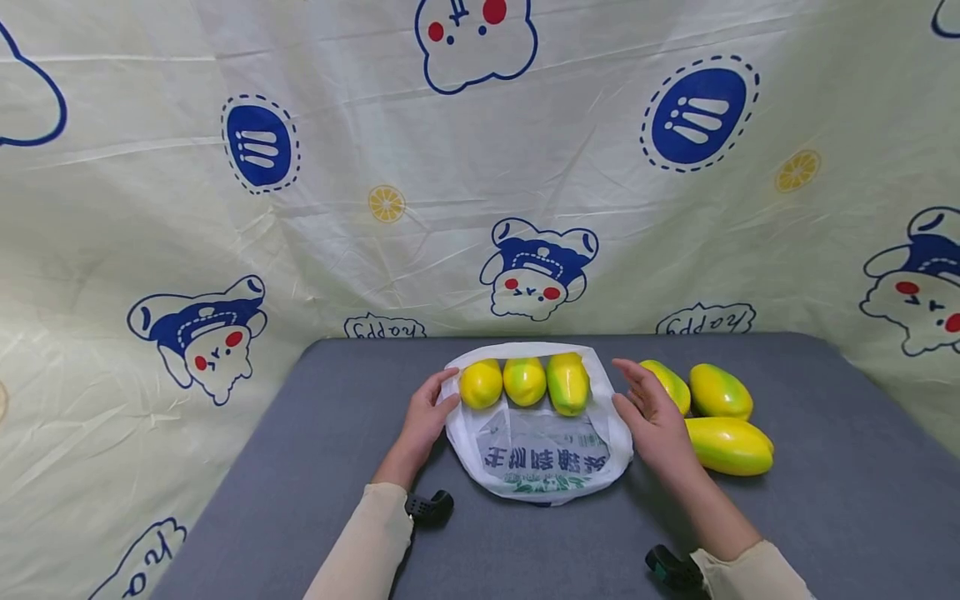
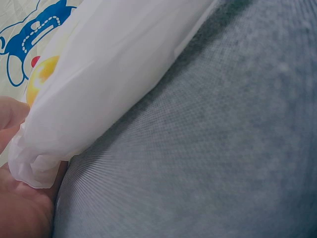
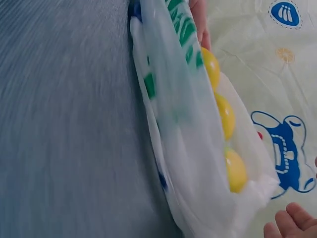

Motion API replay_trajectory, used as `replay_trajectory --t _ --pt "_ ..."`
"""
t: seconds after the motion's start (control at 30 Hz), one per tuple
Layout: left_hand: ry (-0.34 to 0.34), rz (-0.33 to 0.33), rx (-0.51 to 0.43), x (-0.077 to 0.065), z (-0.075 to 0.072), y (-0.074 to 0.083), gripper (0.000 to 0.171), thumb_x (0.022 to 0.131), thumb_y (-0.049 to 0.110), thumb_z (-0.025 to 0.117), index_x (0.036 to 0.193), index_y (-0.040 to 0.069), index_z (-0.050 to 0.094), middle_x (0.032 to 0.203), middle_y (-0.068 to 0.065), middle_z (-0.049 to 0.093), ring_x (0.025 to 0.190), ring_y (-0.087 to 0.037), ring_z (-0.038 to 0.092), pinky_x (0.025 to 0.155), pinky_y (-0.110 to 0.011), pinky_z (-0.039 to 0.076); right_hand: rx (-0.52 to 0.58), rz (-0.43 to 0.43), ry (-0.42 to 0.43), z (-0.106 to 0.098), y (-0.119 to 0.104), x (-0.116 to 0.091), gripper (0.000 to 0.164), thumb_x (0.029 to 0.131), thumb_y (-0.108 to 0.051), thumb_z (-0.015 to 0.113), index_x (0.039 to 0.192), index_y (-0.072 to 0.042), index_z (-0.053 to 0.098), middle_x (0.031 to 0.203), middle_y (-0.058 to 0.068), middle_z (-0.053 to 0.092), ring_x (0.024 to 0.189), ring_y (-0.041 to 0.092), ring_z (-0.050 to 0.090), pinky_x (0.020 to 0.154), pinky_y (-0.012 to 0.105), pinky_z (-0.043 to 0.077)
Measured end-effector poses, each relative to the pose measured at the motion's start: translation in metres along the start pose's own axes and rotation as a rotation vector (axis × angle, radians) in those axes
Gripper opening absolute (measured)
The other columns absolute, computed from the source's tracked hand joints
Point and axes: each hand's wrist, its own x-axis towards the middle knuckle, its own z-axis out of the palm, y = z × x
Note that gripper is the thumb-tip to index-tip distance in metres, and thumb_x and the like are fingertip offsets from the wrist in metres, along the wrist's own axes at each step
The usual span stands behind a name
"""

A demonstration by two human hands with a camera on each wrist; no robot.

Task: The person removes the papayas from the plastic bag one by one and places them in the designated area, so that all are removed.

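A white plastic bag [image 1: 547,492] with printed lettering lies mouth-up on the grey table. Along its far side sit two yellow lemon-like fruits, one left [image 1: 481,384] and one in the middle [image 1: 525,382], and a longer yellow-green fruit [image 1: 568,383] on the right. My left hand [image 1: 423,417] holds the bag's left rim between thumb and fingers; in the left wrist view the crumpled rim lies against the palm. Beside the right rim is my right hand [image 1: 656,417], its fingers spread and holding nothing. The right wrist view shows its fingertips [image 3: 292,220] apart from the bag.
Right of my right hand lie a long yellow-green fruit [image 1: 731,447], a mango-like fruit [image 1: 720,392] and another one [image 1: 666,383] partly behind the hand. A patterned cloth [image 1: 450,267] hangs behind the grey table [image 1: 315,467].
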Motion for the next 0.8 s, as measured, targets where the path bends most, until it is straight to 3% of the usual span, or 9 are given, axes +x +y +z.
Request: replay_trajectory --t 0.1,0.27,0.47,0.8 --pt "0.003 -0.001 0.007 0.001 -0.001 -0.001 0.043 0.098 0.007 0.057 0.140 0.016 0.057 0.156 -0.010 0.045 0.149 -0.029 0.034 0.124 -0.050 0.026 0.084 0.084 0.000 0.008 0.005 0.004 0.051 0.105 -0.025 0.049 0.153 -0.018 0.036 0.164 0.011 0.030 0.153 0.034 0.025 0.121 0.058 0.025" --pt "0.002 -0.003 0.000 0.002 0.001 -0.002 0.043 0.098 0.007 0.057 0.140 0.016 0.058 0.156 -0.010 0.045 0.150 -0.030 0.034 0.124 -0.050 0.025 0.109 0.151 -0.006 0.014 0.013 0.005 0.051 0.105 -0.028 0.048 0.154 -0.021 0.036 0.165 0.009 0.028 0.155 0.035 0.020 0.123 0.057 0.022" --pt "0.001 0.003 -0.007 0.001 -0.001 0.003 0.043 0.098 0.006 0.057 0.140 0.014 0.057 0.157 -0.012 0.043 0.150 -0.031 0.033 0.125 -0.050 0.024 0.118 0.172 -0.042 0.013 0.020 0.008 0.052 0.105 -0.031 0.048 0.155 -0.020 0.034 0.166 0.011 0.026 0.154 0.037 0.020 0.122 0.060 0.021" --pt "0.006 -0.022 0.014 0.002 -0.002 0.000 0.044 0.098 0.008 0.058 0.140 0.017 0.057 0.158 -0.009 0.043 0.152 -0.028 0.031 0.125 -0.049 0.023 0.248 0.187 -0.118 0.015 0.038 0.004 0.050 0.106 -0.025 0.046 0.154 -0.013 0.037 0.166 0.013 0.023 0.153 0.036 0.018 0.123 0.062 0.015"
